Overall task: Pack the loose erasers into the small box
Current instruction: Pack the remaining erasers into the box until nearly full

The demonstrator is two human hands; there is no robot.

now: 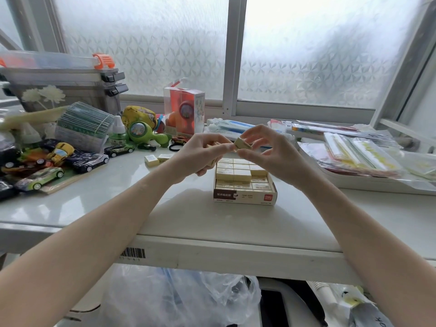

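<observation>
An eraser [243, 144] is pinched between both hands' fingers, left [203, 153] and right [266, 149], above the box [245, 197]

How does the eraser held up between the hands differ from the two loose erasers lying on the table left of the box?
The held eraser is in the air above the small box, tilted, pinched by the right hand and touched by the left hand; the two loose erasers lie flat on the table, untouched. The held one is alone; the loose ones sit side by side. All are pale yellow wrapped blocks.
</observation>
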